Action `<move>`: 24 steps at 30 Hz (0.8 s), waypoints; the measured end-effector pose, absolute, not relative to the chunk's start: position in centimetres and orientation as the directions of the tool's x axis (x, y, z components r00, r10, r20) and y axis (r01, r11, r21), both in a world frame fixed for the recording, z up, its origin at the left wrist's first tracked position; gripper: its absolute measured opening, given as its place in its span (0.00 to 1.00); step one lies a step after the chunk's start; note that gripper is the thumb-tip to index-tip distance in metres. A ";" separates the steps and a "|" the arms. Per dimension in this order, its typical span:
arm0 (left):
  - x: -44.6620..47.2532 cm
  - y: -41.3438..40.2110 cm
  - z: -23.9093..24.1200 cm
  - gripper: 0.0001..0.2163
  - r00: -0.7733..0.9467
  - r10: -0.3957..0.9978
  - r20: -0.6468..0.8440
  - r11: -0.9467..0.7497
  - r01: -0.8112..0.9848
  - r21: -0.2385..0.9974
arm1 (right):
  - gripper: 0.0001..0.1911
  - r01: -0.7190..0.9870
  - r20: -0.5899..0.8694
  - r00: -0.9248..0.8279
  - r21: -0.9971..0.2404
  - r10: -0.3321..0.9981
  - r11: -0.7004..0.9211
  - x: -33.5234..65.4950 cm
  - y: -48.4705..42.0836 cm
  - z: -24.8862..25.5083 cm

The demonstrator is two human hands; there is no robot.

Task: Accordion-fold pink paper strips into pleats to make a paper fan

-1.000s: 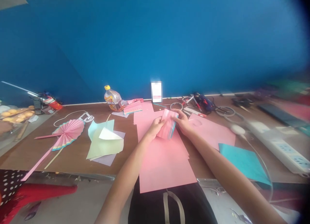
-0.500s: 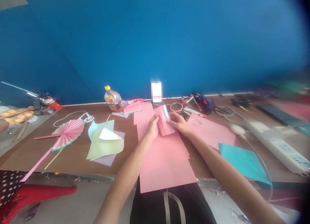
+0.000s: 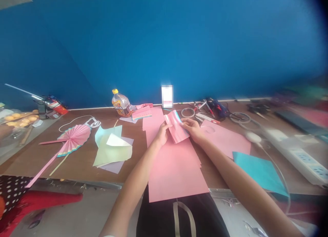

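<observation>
Between my hands is a piece of pink folded paper [image 3: 176, 128] with a blue and white strip along its right edge, held tilted above the desk. My left hand [image 3: 163, 133] pinches its left side. The fingers of my right hand [image 3: 192, 128] are closed on its right edge. Beneath it, long pink paper sheets [image 3: 176, 175] run down the desk and over its front edge. A pleated pink paper fan [image 3: 75, 139] with a blue and yellow border lies to the left. Another pleated pink strip [image 3: 142, 113] rests near the bottle.
Green, blue and purple sheets [image 3: 114, 151] lie left of centre. A plastic bottle [image 3: 122, 103] and a phone-like white screen [image 3: 167, 96] stand by the blue wall. On the right are a teal sheet [image 3: 260, 172], a power strip [image 3: 304, 161] and cables [image 3: 239, 118].
The pink folded paper has opened out a little wider and turned, its right edge shifting right with my right hand. The whole view has moved slightly.
</observation>
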State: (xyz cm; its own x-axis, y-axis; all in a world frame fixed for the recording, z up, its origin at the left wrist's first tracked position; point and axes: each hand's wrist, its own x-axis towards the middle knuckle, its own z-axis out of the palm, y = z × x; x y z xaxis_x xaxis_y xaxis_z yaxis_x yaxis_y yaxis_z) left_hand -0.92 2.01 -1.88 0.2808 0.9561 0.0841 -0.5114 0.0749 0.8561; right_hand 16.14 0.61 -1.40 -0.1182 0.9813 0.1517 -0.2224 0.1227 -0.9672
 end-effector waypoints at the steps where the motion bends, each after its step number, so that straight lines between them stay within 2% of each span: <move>1: -0.7 1.8 -1.7 0.19 0.278 0.956 0.095 0.064 -0.513 0.856 | 0.19 -0.253 0.149 -0.128 -0.961 0.981 0.113 16.1 0.6 -1.4; 4: 0.0 1.1 -0.9 0.19 0.265 0.957 0.122 0.032 -0.509 0.860 | 0.21 -0.323 0.151 -0.187 -0.943 0.971 0.085 16.1 0.4 -1.1; 10: 0.3 0.6 -0.2 0.21 0.153 0.973 0.175 -0.104 -0.391 0.915 | 0.34 -0.343 0.154 -0.210 -0.936 0.965 0.075 15.9 0.3 -0.8; 14: 0.0 1.0 -0.7 0.18 0.119 0.974 0.193 -0.154 -0.282 0.947 | 0.35 -0.315 0.155 -0.211 -0.945 0.965 0.083 15.2 0.0 -0.7; 19: 0.2 0.9 -1.6 0.17 0.149 0.978 0.145 -0.106 -0.243 0.964 | 0.33 -0.327 0.163 -0.216 -0.941 0.963 0.086 14.4 -0.6 -0.3; 24: 0.2 0.8 -1.7 0.17 0.116 0.976 0.186 -0.165 -0.172 0.971 | 0.37 -0.369 0.158 -0.142 -0.925 0.977 0.096 14.5 -0.3 -0.7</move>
State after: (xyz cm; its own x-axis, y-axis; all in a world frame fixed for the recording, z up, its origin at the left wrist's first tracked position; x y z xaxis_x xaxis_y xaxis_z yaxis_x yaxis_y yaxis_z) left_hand 0.22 0.81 -1.70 0.1158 0.9757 0.1860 -0.1723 -0.1647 0.9712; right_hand 14.48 -0.33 -0.73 -0.1422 0.9772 0.1577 -0.3686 0.0956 -0.9247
